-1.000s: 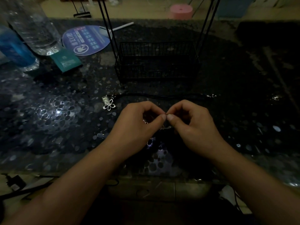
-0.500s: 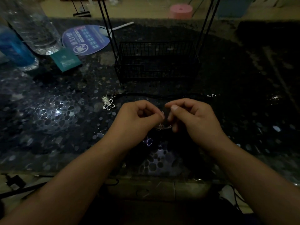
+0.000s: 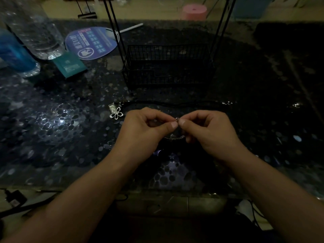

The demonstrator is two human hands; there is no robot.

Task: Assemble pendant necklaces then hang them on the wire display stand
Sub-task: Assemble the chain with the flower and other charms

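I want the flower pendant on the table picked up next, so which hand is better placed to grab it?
Probably the left hand. The flower pendant lies on the table just beside its knuckles, while the right hand sits farther off. Both hands pinch a small clasp, so the left must let go first.

dark speckled table (image 3: 52, 137): wire stand (image 3: 168, 67), fan (image 3: 91, 42), bottles (image 3: 35, 32).

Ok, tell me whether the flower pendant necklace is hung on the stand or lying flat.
Lying flat: the flower pendant rests on the table, in front of the wire stand.
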